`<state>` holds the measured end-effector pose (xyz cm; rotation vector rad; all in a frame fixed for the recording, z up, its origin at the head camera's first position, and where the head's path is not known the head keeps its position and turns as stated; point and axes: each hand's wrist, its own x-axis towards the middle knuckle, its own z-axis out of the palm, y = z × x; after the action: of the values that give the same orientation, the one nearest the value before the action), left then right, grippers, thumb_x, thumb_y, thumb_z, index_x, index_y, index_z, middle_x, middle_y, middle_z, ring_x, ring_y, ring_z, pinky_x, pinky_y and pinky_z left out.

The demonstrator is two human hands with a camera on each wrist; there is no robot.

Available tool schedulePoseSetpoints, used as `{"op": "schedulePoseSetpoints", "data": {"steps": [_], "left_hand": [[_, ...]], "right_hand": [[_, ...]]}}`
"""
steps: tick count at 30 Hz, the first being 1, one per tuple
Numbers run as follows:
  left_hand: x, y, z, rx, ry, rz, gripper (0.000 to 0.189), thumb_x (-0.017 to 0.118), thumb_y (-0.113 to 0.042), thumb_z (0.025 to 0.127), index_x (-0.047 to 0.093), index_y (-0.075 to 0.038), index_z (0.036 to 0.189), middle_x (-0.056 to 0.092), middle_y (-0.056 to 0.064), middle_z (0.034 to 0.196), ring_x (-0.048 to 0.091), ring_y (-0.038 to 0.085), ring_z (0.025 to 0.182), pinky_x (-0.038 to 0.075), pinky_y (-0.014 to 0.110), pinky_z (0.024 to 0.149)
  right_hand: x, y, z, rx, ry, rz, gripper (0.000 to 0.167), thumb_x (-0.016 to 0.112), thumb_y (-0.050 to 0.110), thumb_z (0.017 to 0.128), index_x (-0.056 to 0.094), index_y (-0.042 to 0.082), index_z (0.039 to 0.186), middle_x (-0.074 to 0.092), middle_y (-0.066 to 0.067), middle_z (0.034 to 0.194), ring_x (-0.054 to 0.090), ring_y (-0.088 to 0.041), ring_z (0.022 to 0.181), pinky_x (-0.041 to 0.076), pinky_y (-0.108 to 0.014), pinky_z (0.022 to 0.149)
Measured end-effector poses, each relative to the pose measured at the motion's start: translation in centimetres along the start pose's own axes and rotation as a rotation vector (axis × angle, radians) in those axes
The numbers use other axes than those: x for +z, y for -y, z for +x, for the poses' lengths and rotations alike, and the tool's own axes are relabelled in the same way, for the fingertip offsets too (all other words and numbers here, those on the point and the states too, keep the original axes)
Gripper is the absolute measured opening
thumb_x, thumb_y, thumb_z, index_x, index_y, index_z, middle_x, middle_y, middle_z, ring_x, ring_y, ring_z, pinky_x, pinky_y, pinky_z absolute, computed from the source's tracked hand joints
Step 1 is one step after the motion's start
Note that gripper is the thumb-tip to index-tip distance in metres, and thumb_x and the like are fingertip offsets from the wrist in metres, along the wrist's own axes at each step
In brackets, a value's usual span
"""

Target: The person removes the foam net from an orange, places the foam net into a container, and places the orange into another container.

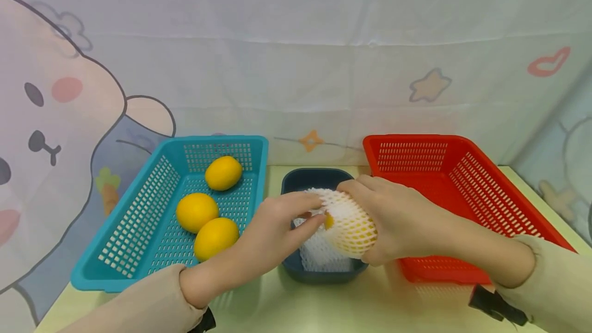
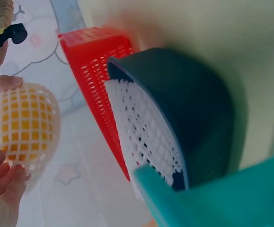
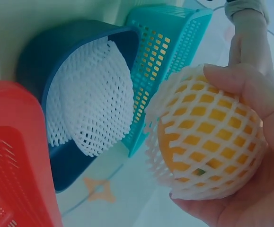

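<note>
My right hand [image 1: 393,215] grips a yellow oval fruit [image 3: 212,127] wrapped in a white foam net sleeve [image 1: 351,230]. Thumb and fingers curl round opposite sides of it. One end of the sleeve gapes, and bare yellow skin [image 1: 329,221] shows there. At that open end, my left hand [image 1: 282,220] pinches the sleeve's edge between thumb and fingers. Both hands are above a dark blue bin [image 1: 319,277], which holds white foam nets [image 3: 96,94]. The wrapped fruit hides part of the bin in the head view.
To the left stands a teal basket [image 1: 261,168] with yellow fruits [image 1: 197,213] lying in it. A red basket [image 1: 416,140] is on the right, partly behind my right arm. A patterned cloth [image 1: 300,66] hangs behind the pale table [image 1: 324,307].
</note>
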<state>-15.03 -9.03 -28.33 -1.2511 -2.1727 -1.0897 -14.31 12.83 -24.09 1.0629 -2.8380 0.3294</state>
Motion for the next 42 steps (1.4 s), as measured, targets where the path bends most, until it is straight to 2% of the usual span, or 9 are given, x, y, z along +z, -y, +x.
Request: {"op": "schedulePoseSetpoints", "data": {"steps": [3,7,13,17,21,26,36,39,42], "left_hand": [[0.2,-0.2,0.3,-0.101,0.023,-0.169,0.018,0.065,-0.001,0.085,0.067,-0.002,0.103,0.066,0.005,0.104,0.061,0.013,0.093,0.051,0.021,0.078],[0.3,-0.7,0.6,-0.278,0.078,-0.389,0.027,0.062,0.005,0.083,0.064,-0.003,0.109,0.060,0.004,0.111,0.056,0.014,0.103,0.051,0.027,0.082],[1.0,-0.9,0.8,-0.494,0.106,-0.475,0.044,0.063,0.007,0.077,0.056,-0.007,0.118,0.049,0.005,0.118,0.055,0.021,0.109,0.052,0.027,0.081],[1.8,-0.8,0.9,-0.567,0.111,-0.578,0.061,0.064,0.010,0.073,0.044,-0.014,0.125,0.044,0.003,0.123,0.053,0.023,0.110,0.053,0.030,0.080],[2.3,-0.8,0.9,-0.590,0.099,-0.681,0.070,0.067,0.010,0.073,0.034,-0.018,0.128,0.044,0.004,0.124,0.053,0.023,0.106,0.053,0.034,0.078],[2.4,-0.8,0.7,-0.573,0.072,-0.733,0.069,0.068,0.011,0.072,0.034,-0.017,0.126,0.046,0.005,0.125,0.052,0.024,0.107,0.052,0.035,0.080],[2.3,-0.4,0.4,-0.484,0.041,-0.701,0.063,0.072,0.009,0.071,0.038,-0.010,0.120,0.047,0.007,0.122,0.054,0.025,0.105,0.054,0.036,0.078],[2.4,-0.2,0.4,-0.479,0.028,-0.687,0.064,0.073,0.010,0.070,0.038,-0.009,0.119,0.047,0.007,0.121,0.054,0.025,0.106,0.054,0.035,0.077],[2.3,0.0,0.4,-0.479,0.019,-0.669,0.063,0.068,0.016,0.068,0.039,-0.008,0.118,0.046,0.008,0.121,0.053,0.026,0.107,0.054,0.034,0.077]], "right_hand": [[0.1,0.1,0.1,0.017,0.008,-0.004,0.080,0.085,0.025,0.053,0.047,0.010,0.122,0.052,0.001,0.104,0.050,-0.015,0.089,0.050,-0.028,0.065],[0.1,0.1,0.1,0.028,-0.004,-0.016,0.080,0.085,0.027,0.054,0.047,0.009,0.122,0.053,0.001,0.104,0.050,-0.015,0.089,0.050,-0.029,0.065],[0.2,0.2,0.2,0.027,-0.030,-0.011,0.078,0.085,0.028,0.054,0.048,0.010,0.120,0.053,0.001,0.103,0.050,-0.015,0.088,0.049,-0.029,0.066],[0.2,0.2,0.6,0.014,-0.057,0.026,0.075,0.085,0.024,0.054,0.048,0.010,0.118,0.053,0.001,0.103,0.050,-0.015,0.090,0.050,-0.030,0.069],[0.2,0.3,0.8,-0.013,-0.077,0.027,0.076,0.085,0.022,0.054,0.047,0.009,0.118,0.053,-0.002,0.110,0.050,-0.017,0.095,0.050,-0.033,0.075],[0.0,0.5,0.9,-0.006,-0.063,0.024,0.076,0.086,0.022,0.054,0.047,0.009,0.117,0.053,-0.002,0.110,0.051,-0.017,0.095,0.051,-0.034,0.075],[-0.2,0.8,0.8,0.001,-0.016,0.025,0.078,0.086,0.024,0.056,0.046,0.009,0.121,0.052,-0.001,0.106,0.051,-0.016,0.089,0.050,-0.031,0.073],[-0.3,0.8,0.8,0.017,0.006,0.032,0.080,0.087,0.024,0.057,0.045,0.008,0.123,0.052,-0.002,0.107,0.051,-0.017,0.091,0.050,-0.032,0.074],[-0.4,0.6,0.8,0.040,0.030,0.056,0.081,0.087,0.023,0.057,0.044,0.008,0.125,0.052,-0.002,0.109,0.050,-0.018,0.093,0.051,-0.032,0.074]]}}
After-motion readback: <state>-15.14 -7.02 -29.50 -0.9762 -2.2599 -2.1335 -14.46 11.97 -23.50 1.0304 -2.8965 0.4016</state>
